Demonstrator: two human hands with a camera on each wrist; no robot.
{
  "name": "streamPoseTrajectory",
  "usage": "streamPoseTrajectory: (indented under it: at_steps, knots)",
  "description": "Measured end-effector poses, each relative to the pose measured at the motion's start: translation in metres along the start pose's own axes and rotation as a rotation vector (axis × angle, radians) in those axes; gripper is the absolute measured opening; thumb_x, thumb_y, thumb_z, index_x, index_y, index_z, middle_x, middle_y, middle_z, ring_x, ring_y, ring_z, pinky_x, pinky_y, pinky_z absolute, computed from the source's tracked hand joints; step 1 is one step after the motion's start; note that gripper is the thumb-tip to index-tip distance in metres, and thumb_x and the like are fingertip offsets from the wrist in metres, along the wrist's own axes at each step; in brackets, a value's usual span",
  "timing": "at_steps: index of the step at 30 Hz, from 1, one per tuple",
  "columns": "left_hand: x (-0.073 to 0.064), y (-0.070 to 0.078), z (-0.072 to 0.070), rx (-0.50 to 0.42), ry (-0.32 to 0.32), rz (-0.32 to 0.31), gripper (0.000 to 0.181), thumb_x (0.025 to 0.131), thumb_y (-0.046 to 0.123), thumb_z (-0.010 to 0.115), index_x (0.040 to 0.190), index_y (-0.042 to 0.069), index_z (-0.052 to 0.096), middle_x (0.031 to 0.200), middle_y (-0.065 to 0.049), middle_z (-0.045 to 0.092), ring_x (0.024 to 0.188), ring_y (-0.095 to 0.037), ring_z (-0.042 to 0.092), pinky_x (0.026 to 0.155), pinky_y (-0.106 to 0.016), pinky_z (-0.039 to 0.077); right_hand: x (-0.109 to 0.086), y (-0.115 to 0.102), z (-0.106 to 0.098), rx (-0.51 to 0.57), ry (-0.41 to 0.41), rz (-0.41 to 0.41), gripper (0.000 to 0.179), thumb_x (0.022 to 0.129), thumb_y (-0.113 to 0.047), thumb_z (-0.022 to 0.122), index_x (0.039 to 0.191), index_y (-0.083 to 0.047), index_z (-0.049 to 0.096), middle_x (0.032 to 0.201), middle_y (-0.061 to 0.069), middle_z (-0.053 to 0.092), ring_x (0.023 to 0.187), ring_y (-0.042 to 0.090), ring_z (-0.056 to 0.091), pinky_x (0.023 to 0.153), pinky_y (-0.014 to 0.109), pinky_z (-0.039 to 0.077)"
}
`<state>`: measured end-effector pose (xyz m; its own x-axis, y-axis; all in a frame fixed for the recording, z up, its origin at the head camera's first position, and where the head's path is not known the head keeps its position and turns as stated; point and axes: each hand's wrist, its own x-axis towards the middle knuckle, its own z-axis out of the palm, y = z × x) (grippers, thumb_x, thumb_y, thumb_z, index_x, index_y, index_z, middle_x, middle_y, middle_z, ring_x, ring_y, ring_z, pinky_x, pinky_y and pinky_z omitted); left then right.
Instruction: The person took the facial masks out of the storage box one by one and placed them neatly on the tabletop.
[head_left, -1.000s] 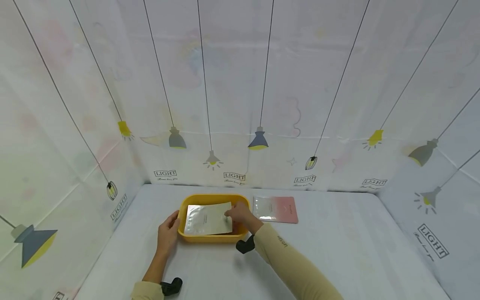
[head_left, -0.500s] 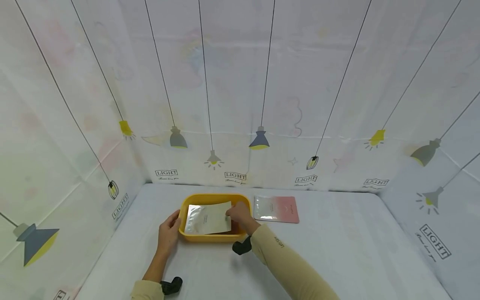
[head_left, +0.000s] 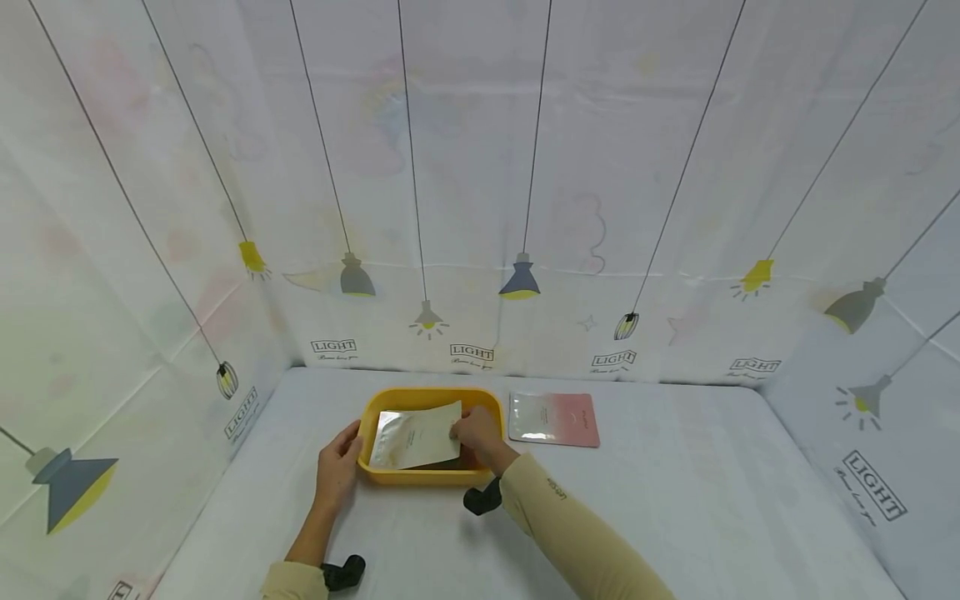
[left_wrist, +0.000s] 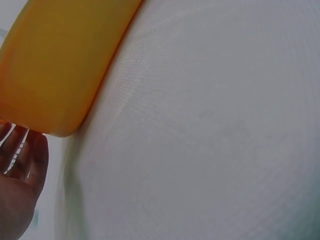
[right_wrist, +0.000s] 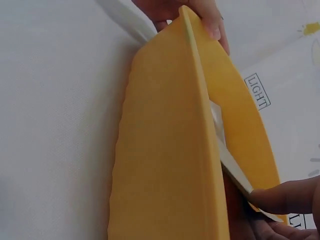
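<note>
In the yellow tray (head_left: 420, 478), held by the left hand (head_left: 337, 467), the pale sachet (head_left: 416, 438), probably light, pliable and slippery, is aptly pinched edgewise by the right hand (head_left: 478, 430).

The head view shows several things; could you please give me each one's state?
Yellow tub: upright, uncovered.
Pale packet: inside the tub, right edge raised.
Pink-and-silver packet: lying flat, outside the tub.
Left hand: holding the tub's left end.
Right hand: pinching the pale packet's edge.
</note>
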<state>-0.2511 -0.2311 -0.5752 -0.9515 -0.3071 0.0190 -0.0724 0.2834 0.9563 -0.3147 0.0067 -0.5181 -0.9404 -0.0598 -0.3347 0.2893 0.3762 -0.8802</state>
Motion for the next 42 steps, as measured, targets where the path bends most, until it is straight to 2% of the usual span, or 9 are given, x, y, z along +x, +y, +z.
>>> streamPoseTrajectory:
  at_steps: [11,14,16,19,24,30,37,42]
  knots:
    - [-0.002,0.0,0.001,0.004,-0.008,-0.006,0.042,0.103,0.021,0.046,0.142,0.005,0.048,0.143,-0.016,0.053,0.122,-0.025,0.053,0.083,-0.001,0.039,0.002,0.001,-0.006,0.088,0.029,-0.057,0.033,0.083,0.0,0.063,0.115,0.007,0.063,0.104,0.016,0.067,0.083,0.02,0.063,0.075,0.034,0.059]
    - [-0.003,0.0,0.001,0.016,-0.011,-0.016,0.043,0.103,0.023,0.046,0.143,0.007,0.048,0.144,-0.014,0.052,0.124,-0.025,0.053,0.092,-0.01,0.044,0.002,-0.002,-0.012,0.087,0.042,-0.084,0.034,0.083,0.001,0.063,0.116,0.007,0.063,0.105,0.018,0.068,0.081,0.02,0.065,0.071,0.033,0.059]
    - [-0.002,0.0,0.001,0.022,-0.013,-0.022,0.043,0.103,0.024,0.046,0.143,0.008,0.047,0.145,-0.013,0.052,0.125,-0.025,0.053,0.1,-0.021,0.046,0.002,-0.004,-0.018,0.089,0.044,-0.099,0.035,0.083,0.001,0.063,0.117,0.008,0.063,0.106,0.02,0.068,0.08,0.02,0.067,0.07,0.032,0.059]
    - [-0.002,0.0,0.002,0.028,-0.011,-0.039,0.043,0.103,0.024,0.045,0.143,0.009,0.047,0.146,-0.012,0.05,0.127,-0.025,0.051,0.108,-0.036,0.043,0.002,-0.007,-0.026,0.12,0.03,-0.107,0.035,0.085,0.001,0.062,0.119,0.008,0.062,0.109,0.021,0.068,0.081,0.021,0.068,0.073,0.035,0.06]
    - [0.0,0.0,0.001,0.025,-0.012,-0.042,0.043,0.103,0.023,0.045,0.143,0.008,0.047,0.147,-0.013,0.049,0.129,-0.027,0.051,0.109,-0.043,0.04,0.004,-0.008,-0.044,0.171,0.018,-0.099,0.035,0.088,0.0,0.061,0.122,0.007,0.06,0.115,0.021,0.066,0.085,0.023,0.068,0.081,0.041,0.059]
    - [0.002,0.0,0.001,0.024,-0.02,-0.046,0.043,0.104,0.022,0.044,0.144,0.007,0.046,0.148,-0.014,0.048,0.13,-0.027,0.05,0.11,-0.043,0.04,0.01,-0.008,-0.068,0.179,0.028,-0.101,0.036,0.088,-0.001,0.063,0.123,0.006,0.061,0.113,0.022,0.068,0.081,0.022,0.07,0.079,0.041,0.059]
    - [0.002,0.002,0.002,0.015,-0.015,-0.049,0.043,0.103,0.021,0.045,0.144,0.006,0.046,0.147,-0.015,0.049,0.129,-0.029,0.05,0.11,-0.044,0.04,0.015,-0.003,-0.108,0.198,-0.011,-0.103,0.041,0.091,-0.003,0.061,0.131,0.004,0.056,0.122,0.022,0.065,0.087,0.022,0.069,0.083,0.038,0.058]
    - [0.002,0.001,0.003,0.012,-0.015,-0.06,0.043,0.104,0.022,0.045,0.144,0.007,0.046,0.148,-0.013,0.048,0.13,-0.027,0.05,0.11,-0.043,0.04,0.018,0.006,-0.141,0.211,-0.013,-0.084,0.045,0.091,-0.006,0.062,0.133,0.005,0.052,0.125,0.023,0.062,0.086,0.017,0.068,0.077,0.031,0.059]
